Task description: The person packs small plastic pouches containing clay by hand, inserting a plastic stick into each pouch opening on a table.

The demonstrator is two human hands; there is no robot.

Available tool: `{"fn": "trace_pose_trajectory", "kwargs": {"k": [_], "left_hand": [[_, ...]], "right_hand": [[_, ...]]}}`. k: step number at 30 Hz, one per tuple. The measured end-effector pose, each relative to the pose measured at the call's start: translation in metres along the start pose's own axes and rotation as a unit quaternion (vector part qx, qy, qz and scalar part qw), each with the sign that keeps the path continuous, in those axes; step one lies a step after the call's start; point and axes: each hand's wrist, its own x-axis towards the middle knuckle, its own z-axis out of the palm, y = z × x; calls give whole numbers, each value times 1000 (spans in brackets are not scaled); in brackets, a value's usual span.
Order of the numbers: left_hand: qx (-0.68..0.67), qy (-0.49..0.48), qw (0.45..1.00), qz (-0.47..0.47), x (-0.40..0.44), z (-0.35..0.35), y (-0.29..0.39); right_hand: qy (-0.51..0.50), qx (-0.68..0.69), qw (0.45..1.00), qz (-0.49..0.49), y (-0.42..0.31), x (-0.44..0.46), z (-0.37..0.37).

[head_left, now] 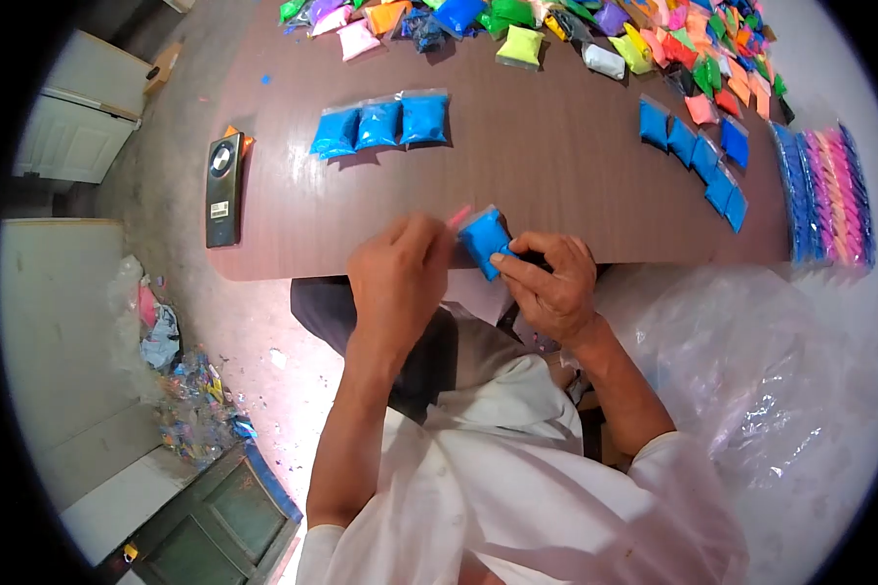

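My right hand (556,283) pinches the lower right side of a small clear packet with blue filling (485,242), held tilted at the table's front edge. Just left of that packet, my left hand (400,268) is closed, its fingers slightly blurred, with a thin pink strip (459,216) at the fingertips by the packet's upper corner. Three blue packets (378,124) lie side by side in a row farther back on the brown table (546,166). To the right, several smaller blue packets (691,151) form a slanting line.
A phone (223,190) lies at the table's left edge. Many coloured packets (693,49) are heaped at the back right. Bundled packet strips (824,195) stand at the right edge. Clear plastic sheeting (741,361) is below right, and a litter pile (200,409) is on the left floor.
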Motion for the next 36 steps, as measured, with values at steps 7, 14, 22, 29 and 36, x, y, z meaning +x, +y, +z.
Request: {"fn": "trace_pose_trajectory", "kwargs": {"k": [7, 14, 22, 29, 36], "left_hand": [[51, -73, 994, 58, -15, 6, 19], [-23, -21, 999, 11, -7, -1, 10], [32, -55, 997, 46, -16, 2, 17], [-84, -28, 996, -10, -7, 0, 14], [-43, -74, 996, -23, 5, 14, -8]], "right_hand": [[23, 2, 1000, -14, 3, -1, 3], [19, 12, 1000, -5, 1, -1, 2], [22, 9, 1000, -14, 5, -2, 4], [12, 31, 999, -3, 3, -1, -2], [-11, 60, 998, -22, 4, 3, -5]]}}
